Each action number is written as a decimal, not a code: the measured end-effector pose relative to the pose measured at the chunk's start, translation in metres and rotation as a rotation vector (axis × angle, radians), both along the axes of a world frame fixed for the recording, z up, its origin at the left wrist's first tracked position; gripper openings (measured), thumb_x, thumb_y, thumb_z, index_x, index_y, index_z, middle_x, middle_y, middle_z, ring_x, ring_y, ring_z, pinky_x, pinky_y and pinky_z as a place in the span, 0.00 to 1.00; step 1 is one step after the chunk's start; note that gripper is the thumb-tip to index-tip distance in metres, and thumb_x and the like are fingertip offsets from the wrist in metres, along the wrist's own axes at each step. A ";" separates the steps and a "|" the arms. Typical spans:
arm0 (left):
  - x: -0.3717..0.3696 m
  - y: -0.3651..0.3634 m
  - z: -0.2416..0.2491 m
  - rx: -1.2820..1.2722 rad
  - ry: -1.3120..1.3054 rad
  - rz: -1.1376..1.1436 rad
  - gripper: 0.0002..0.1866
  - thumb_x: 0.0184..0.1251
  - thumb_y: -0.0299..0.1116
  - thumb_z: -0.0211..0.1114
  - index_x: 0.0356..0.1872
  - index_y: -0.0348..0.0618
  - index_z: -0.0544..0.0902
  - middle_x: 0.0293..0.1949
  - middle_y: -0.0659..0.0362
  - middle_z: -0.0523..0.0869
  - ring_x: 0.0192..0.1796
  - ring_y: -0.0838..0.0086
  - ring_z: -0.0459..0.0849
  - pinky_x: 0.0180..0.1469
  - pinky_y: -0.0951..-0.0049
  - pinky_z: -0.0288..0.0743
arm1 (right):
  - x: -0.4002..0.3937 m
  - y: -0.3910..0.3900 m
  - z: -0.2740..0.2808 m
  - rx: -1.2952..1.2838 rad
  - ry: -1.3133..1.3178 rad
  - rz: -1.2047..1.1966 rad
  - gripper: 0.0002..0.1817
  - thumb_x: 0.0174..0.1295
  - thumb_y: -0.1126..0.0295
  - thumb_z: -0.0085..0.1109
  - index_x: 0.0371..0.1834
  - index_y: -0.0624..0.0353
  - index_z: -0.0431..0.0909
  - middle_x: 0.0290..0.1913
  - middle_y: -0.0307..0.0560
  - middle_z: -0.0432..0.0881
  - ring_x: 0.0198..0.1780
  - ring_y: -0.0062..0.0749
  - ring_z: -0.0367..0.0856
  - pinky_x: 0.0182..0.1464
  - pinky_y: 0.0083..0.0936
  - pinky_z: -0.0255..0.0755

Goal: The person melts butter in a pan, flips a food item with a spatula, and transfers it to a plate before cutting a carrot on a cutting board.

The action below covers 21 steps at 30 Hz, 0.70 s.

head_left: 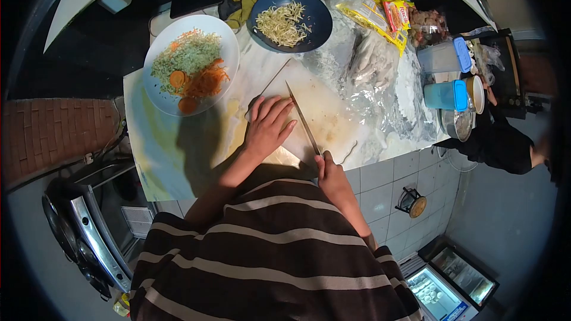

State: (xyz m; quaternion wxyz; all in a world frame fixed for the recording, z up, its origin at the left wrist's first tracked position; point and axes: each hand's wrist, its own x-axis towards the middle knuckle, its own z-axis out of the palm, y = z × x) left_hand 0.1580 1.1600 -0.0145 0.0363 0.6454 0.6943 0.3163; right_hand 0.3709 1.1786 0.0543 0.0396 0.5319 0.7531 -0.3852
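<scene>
My right hand (333, 179) is wrapped round the handle of a long knife (303, 119), whose blade points away from me over the white cutting board (330, 110). My left hand (270, 128) lies on the board left of the blade, fingers stretched out and a little apart, fingertips close to the knife's tip. A small yellowish bit seems to lie by the fingertips, too small to name. Beyond the left hand, a white plate (156, 96) bears shredded carrot (207, 78), carrot slices and a chopped pale green vegetable (199, 53). A dark pan (322, 24) holds bean sprouts (282, 24).
Plastic bags (375, 59) and yellow packets (375, 21) cover the table's back right. Lidded tubs (443, 95) stand along the right edge. A person in black (496, 145) is beyond them. A small stool (411, 203) stands on the tiled floor.
</scene>
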 end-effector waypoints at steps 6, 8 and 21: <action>-0.001 0.000 0.000 -0.003 0.005 -0.006 0.23 0.64 0.40 0.65 0.59 0.43 0.79 0.61 0.62 0.79 0.67 0.66 0.71 0.74 0.54 0.52 | 0.005 0.002 0.015 -0.034 -0.037 0.003 0.17 0.77 0.58 0.43 0.45 0.65 0.68 0.24 0.74 0.77 0.33 0.74 0.77 0.31 0.59 0.66; 0.000 0.000 0.000 -0.010 0.002 -0.007 0.23 0.64 0.40 0.65 0.59 0.43 0.79 0.61 0.61 0.79 0.67 0.66 0.71 0.74 0.54 0.52 | 0.016 -0.002 0.015 -0.017 -0.047 0.020 0.17 0.77 0.57 0.43 0.45 0.64 0.68 0.24 0.74 0.77 0.33 0.75 0.77 0.32 0.61 0.68; -0.001 0.000 -0.001 -0.018 0.002 -0.015 0.23 0.65 0.40 0.65 0.59 0.43 0.79 0.61 0.61 0.79 0.67 0.65 0.71 0.73 0.54 0.52 | 0.006 0.003 0.012 0.018 -0.067 0.015 0.18 0.77 0.56 0.43 0.46 0.62 0.69 0.24 0.74 0.79 0.32 0.74 0.79 0.33 0.62 0.70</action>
